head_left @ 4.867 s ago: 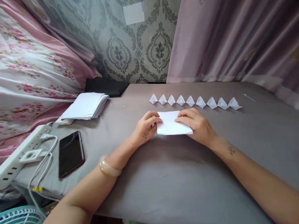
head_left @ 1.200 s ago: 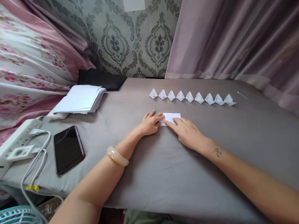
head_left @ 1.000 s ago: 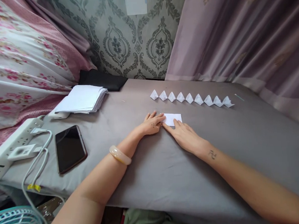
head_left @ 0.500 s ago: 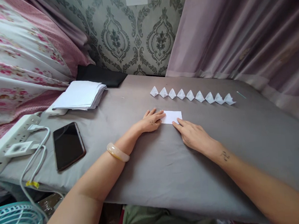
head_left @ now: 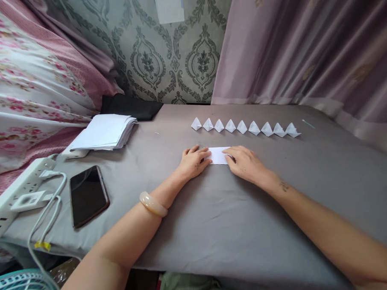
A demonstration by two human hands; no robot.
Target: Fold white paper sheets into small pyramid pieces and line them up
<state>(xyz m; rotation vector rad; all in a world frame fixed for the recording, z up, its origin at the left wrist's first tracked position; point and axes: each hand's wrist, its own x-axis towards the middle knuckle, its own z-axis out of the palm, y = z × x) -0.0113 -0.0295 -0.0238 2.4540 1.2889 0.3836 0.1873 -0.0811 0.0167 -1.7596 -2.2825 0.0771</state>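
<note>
A small white rectangle of paper (head_left: 218,156) lies flat on the cloth-covered table between my hands. My left hand (head_left: 194,161) grips its left end, thumb near the lower corner and index finger on top. At the right end, my right hand (head_left: 244,163) has its fingers and thumb closed on the paper's edge, covering that side. Beyond the hands runs a row of several white folded-paper pieces (head_left: 242,126) with pointed tops.
At the left are a stack of white paper (head_left: 99,131), a black phone (head_left: 88,195) and a white power strip (head_left: 25,186) with a plug and cable. A black folder-like item (head_left: 130,107) lies behind. A cotton-swab-like stick (head_left: 308,123) rests far right.
My right hand has moved up along the paper's right end, its thumb and fingers curling in. The left thumb has come to the paper's lower corner. The view has tilted up slightly.
</note>
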